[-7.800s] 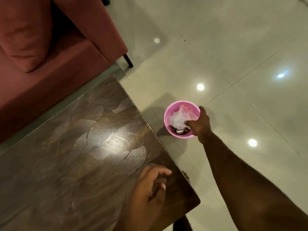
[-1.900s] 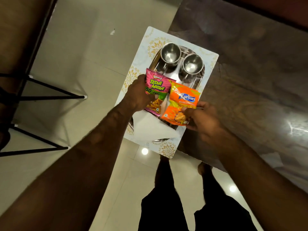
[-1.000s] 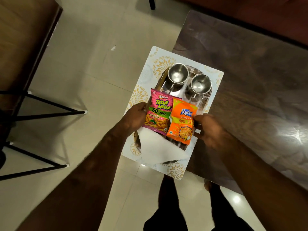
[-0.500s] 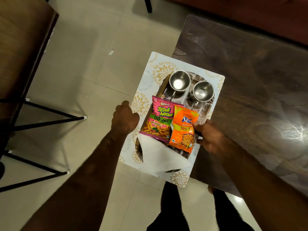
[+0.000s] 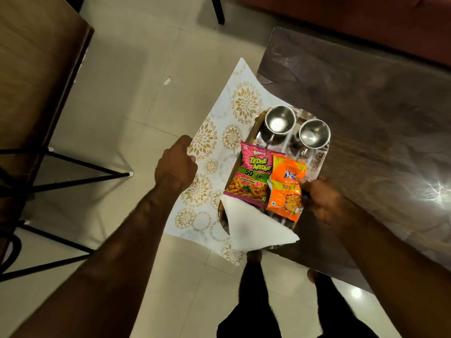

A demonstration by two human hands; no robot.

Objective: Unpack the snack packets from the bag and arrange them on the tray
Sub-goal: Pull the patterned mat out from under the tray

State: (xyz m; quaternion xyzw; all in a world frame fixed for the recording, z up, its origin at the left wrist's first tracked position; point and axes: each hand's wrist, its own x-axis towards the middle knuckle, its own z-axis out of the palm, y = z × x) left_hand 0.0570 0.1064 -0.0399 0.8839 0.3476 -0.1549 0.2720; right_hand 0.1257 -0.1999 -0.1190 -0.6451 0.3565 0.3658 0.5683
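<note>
I have both snack packets on the tray (image 5: 322, 152) now: the pink packet (image 5: 251, 176) lies flat at the left, and the orange packet (image 5: 285, 191) sits just beside it on the right, its left edge touching or slightly over the pink one. Two steel cups (image 5: 279, 120) stand at the far end of the tray, and a folded white napkin (image 5: 251, 228) covers the near end, its point tucked against the pink packet's lower corner.

My right hand (image 5: 324, 203) pinches the right edge of the orange packet between thumb and fingers, so that packet is not yet let go. My left hand (image 5: 175, 169) is loosely curled over the edge of the patterned mat (image 5: 219, 142) and seems to hold nothing, though I cannot see the underside of the fingers; it is apart from the pink packet.

The step in hand, as I judge it, is squaring the orange packet. To do it well I would slide it flat, not lift it, until its top edge lines up with the pink packet's, and keep it short of the cups. The packets are puffed and slippery, so I would press lightly before letting go. The mat overhangs the table (image 5: 366, 106) edge, so I would keep my left hand from dragging it
</note>
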